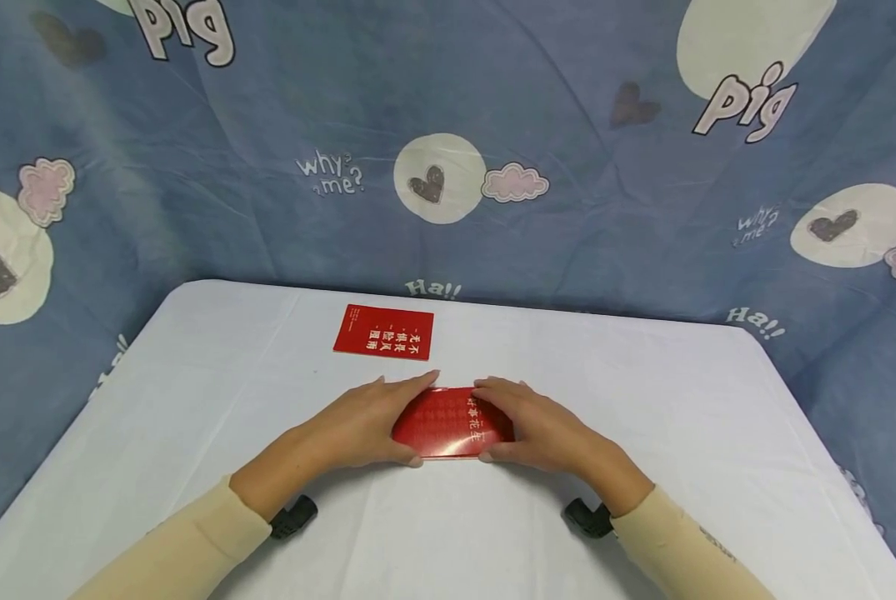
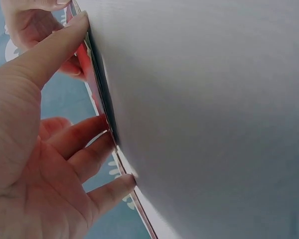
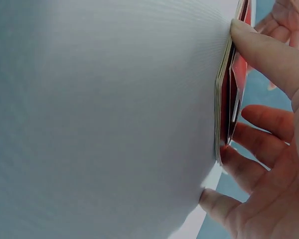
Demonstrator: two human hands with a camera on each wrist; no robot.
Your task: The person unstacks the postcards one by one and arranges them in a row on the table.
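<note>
A small stack of red envelopes (image 1: 448, 423) lies on the white table, its glossy top bearing pale printed characters. My left hand (image 1: 365, 423) holds the stack's left end, thumb at the near edge and fingers at the far edge. On the opposite end, my right hand (image 1: 541, 425) grips it the same way. Seen edge-on in the right wrist view, the stack (image 3: 220, 114) shows several thin layers, slightly parted. The left wrist view shows the thumb touching the edge of the stack (image 2: 97, 72). Both hands cover the stack's ends.
Behind the hands, a little left, a single flat red envelope (image 1: 365, 327) with white characters lies on the table (image 1: 605, 367). A blue printed cloth (image 1: 267, 108) hangs behind the table and down both sides.
</note>
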